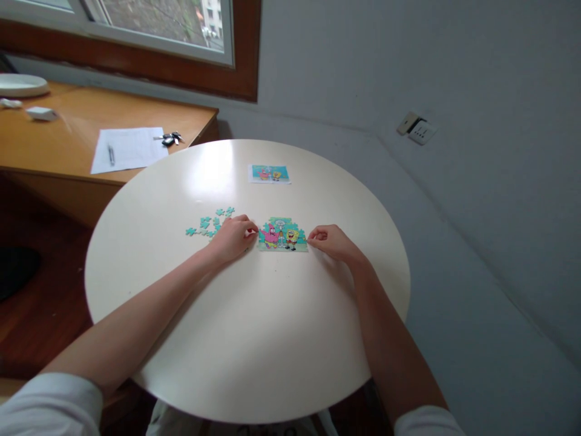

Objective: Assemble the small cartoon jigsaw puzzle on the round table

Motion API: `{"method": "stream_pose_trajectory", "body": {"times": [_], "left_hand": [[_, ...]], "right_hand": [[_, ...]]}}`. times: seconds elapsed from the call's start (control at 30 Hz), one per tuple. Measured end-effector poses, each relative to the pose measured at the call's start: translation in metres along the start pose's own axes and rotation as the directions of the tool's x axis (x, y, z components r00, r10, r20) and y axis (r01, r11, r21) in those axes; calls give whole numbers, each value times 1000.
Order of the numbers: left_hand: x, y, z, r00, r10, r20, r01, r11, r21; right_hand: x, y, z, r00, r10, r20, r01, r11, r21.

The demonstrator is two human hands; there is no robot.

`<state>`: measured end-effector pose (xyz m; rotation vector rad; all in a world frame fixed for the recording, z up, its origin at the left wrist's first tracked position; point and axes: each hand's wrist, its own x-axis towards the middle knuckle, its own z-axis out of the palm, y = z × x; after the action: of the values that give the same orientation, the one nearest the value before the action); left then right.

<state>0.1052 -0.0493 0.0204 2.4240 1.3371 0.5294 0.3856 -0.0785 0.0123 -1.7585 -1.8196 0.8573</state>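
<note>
A partly joined cartoon jigsaw (pixel 282 234) lies near the middle of the round cream table (pixel 254 339). My left hand (pixel 232 237) rests curled at its left edge, fingertips pressed against the puzzle. My right hand (pixel 333 241) is curled at its right edge, fingertips pinched on that side. Several loose teal pieces (pixel 206 224) are scattered just left of my left hand. A small reference picture (pixel 269 174) of the same cartoon lies farther back on the table.
A wooden desk (pixel 68 151) stands behind to the left, carrying a sheet of paper with a pen (pixel 127 149), keys (pixel 171 138), a white plate (pixel 20 85) and a small white box (pixel 40 113). A wall with a socket (pixel 417 128) runs along the right.
</note>
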Motion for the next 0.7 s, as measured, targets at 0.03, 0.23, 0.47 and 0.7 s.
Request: {"method": "stream_pose_trajectory", "body": {"times": [0.03, 0.23, 0.47, 0.7], "left_hand": [[0, 1, -1, 1000, -8, -1, 8, 1000, 13], [0, 0, -2, 999, -33, -10, 34, 999, 32], [0, -1, -2, 1000, -29, -6, 30, 999, 37], [1, -3, -2, 1000, -21, 14, 20, 998, 60]], "right_hand": [[0, 0, 0, 1000, -6, -3, 6, 1000, 6], [-1, -4, 2, 1000, -19, 3, 19, 999, 51], [-2, -7, 5, 1000, 4, -2, -4, 999, 47], [-2, -10, 4, 1000, -24, 13, 23, 999, 46]]}}
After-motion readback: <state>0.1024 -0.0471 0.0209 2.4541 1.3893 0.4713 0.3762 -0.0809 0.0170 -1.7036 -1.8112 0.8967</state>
